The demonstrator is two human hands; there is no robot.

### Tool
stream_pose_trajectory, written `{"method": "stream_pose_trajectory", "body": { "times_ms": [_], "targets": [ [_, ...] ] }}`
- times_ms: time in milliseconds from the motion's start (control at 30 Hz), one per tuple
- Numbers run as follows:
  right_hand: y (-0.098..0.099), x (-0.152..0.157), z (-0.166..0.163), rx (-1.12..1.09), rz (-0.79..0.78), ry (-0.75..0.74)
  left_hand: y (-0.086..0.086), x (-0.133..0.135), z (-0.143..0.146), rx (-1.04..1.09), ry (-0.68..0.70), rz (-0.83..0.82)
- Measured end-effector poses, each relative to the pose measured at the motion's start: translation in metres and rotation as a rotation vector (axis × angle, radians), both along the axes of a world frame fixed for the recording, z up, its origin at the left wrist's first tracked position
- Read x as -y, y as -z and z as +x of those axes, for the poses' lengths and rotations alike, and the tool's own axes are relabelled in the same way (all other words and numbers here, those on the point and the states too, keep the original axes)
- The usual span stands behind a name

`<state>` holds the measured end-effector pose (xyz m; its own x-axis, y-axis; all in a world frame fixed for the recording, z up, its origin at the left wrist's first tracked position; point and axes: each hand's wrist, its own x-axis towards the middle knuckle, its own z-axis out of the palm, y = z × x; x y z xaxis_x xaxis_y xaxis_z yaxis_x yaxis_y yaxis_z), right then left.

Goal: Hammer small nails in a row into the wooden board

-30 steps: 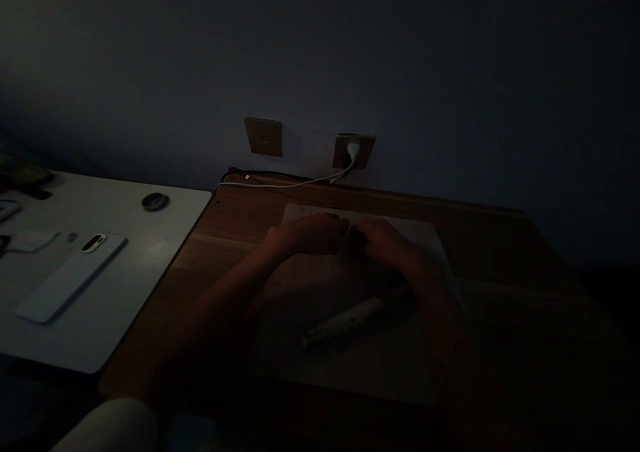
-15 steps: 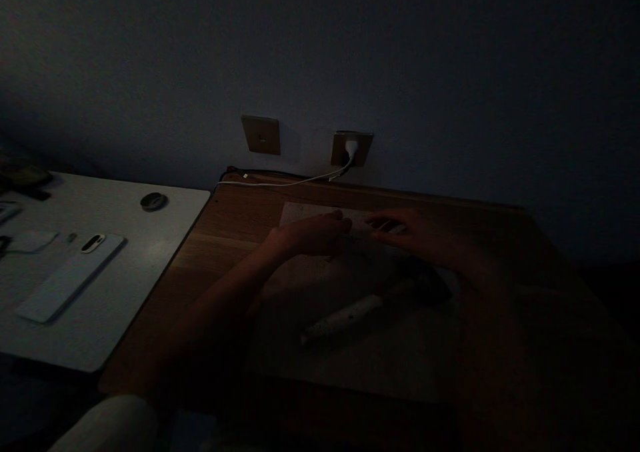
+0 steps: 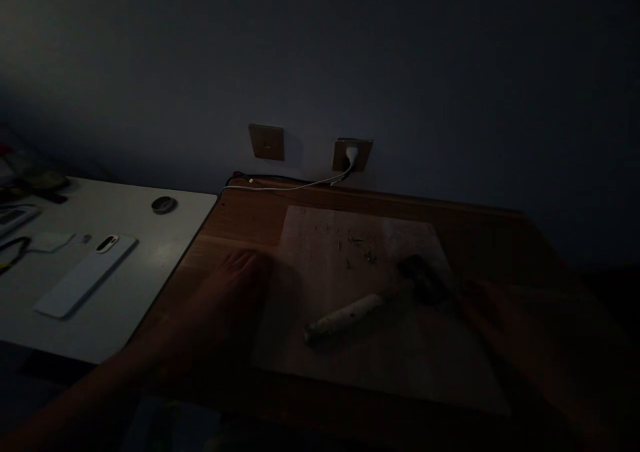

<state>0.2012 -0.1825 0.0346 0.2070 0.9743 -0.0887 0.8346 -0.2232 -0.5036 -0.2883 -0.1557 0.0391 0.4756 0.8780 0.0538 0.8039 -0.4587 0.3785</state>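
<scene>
The room is very dark. My left hand [image 3: 235, 285] lies flat on the brown wooden desk [image 3: 235, 222] just left of a pale board [image 3: 380, 359], fingers stretched forward and holding nothing. My right hand [image 3: 487, 299] is a dim shape at the board's right edge, beside the dark head of a hammer [image 3: 373, 299]; its fingers cannot be made out. The hammer lies on the board with its light handle pointing toward me and left. Several small nails [image 3: 356, 249] are scattered on the board's far part.
A white table [image 3: 125, 265] adjoins the desk on the left with a white phone [image 3: 83, 275], a small round dark object [image 3: 163, 204] and cables. Two wall sockets [image 3: 267, 141] sit behind the desk; a white plug and cable [image 3: 300, 184] run from the right one.
Both hands have drawn back from the middle of the board, the left one to the left and nearer, the right one to the right. The small nails they covered now show.
</scene>
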Motion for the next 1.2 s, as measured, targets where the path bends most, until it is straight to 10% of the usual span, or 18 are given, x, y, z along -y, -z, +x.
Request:
{"method": "stream_pose_trajectory", "body": {
  "times_ms": [167, 433, 867, 1200],
  "targets": [
    [0.009, 0.041, -0.016, -0.092, -0.029, 0.24, 0.012, 0.053, 0.012, 0.343, -0.224, -0.24],
    [-0.009, 0.045, -0.064, -0.357, -0.059, 0.333, 0.004, 0.058, 0.005, 0.789, -0.538, -0.382],
    [0.029, 0.032, -0.196, -0.735, -0.086, -0.066, -0.023, 0.06, -0.114, 0.483, -1.176, -0.225],
    [0.028, 0.038, -0.202, -0.687, -0.09, -0.115, -0.022, 0.063, -0.113, 0.259, -1.108, -0.091]
  ]
}}
